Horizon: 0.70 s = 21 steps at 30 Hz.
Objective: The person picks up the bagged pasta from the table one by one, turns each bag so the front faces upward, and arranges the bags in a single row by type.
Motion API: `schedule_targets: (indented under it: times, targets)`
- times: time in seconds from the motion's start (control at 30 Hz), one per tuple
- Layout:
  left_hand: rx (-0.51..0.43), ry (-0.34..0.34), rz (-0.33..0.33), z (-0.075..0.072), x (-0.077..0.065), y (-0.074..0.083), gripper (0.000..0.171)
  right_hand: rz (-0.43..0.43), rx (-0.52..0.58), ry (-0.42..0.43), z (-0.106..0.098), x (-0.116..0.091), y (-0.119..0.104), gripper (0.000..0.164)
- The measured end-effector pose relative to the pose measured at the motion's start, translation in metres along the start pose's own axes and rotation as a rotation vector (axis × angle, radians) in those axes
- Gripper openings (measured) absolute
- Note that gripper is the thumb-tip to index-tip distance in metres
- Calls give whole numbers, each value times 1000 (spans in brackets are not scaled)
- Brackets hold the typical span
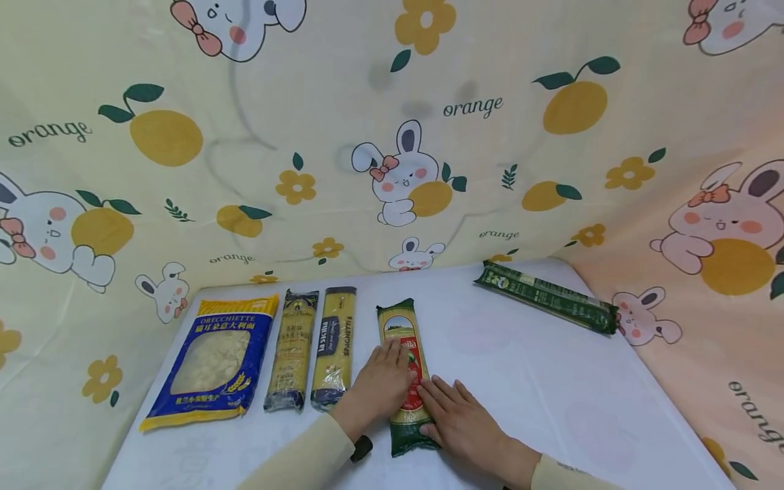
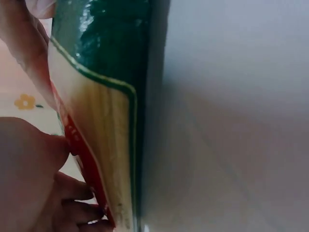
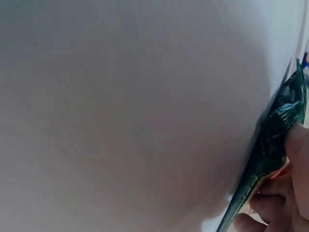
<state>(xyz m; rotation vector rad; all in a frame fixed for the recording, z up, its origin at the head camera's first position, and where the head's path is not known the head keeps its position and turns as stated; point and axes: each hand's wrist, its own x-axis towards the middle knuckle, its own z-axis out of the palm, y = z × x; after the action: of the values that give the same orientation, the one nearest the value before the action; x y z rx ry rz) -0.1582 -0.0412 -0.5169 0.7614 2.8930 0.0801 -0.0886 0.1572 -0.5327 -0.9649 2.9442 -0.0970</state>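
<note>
A green, red and gold pack of spaghetti (image 1: 402, 425) lies lengthwise on the white table, its printed front up. My left hand (image 1: 384, 381) rests on the middle of it, fingers stretched forward over the red label. Against the pack's right edge lies my right hand (image 1: 468, 425), its fingers extended and its thumb near the green lower end. In the left wrist view the pack (image 2: 104, 116) shows its side, with left fingertips touching the red part. The right wrist view has the green end of the pack (image 3: 277, 133) beside the right thumb.
Left of the hands stand in a row a blue and yellow orecchiette bag (image 1: 211, 361), a gold pasta pack (image 1: 291, 350) and a la Sicilia spaghetti pack (image 1: 334, 347). Another green pack (image 1: 545, 296) lies slantwise at the back right. A printed cloth (image 1: 343, 88) surrounds the table (image 1: 551, 401).
</note>
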Motion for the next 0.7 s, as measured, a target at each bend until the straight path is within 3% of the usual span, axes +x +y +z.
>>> schedule_targets:
  times: [0.47, 0.7]
  targets:
    - [-36, 5, -112, -10, 39, -44, 57, -5, 8, 61, 6, 64, -1, 63]
    - [-56, 1, -125, -8, 44, -47, 57, 2, 138, -5, 1, 67, 13, 67]
